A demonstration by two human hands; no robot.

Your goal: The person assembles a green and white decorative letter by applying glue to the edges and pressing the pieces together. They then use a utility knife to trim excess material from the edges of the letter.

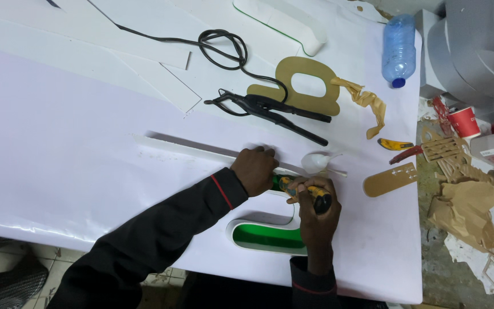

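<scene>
Green acrylic shows inside the white letter shape (267,233) that lies at the near edge of the desk (58,154), directly in front of me. Its white rim curves around the green floor, and the upper part of it is hidden under my hands. My right hand (314,209) is clenched around a tool with a yellow and black handle (310,194), and the tip of the tool points left, toward the rim of the letter. My left hand (254,169) presses flat-knuckled on a long white strip (190,150), which runs from the left up to the letter; the fingers are curled down on it, and I cannot tell if they pinch it or only push it. Both sleeves are black with a thin red line.

Just beyond my right hand lies a small white rounded piece (317,162). Further up rests a black heating tool with long jaws (275,111), and its black cable (218,46) loops over the white sheet. Beside it lies a brown letter cutout (301,77) with peeled brown paper (367,103). To the right are a small brown plate (390,180), a clear plastic bottle with a blue cap (398,48) and a red cup (464,121).
</scene>
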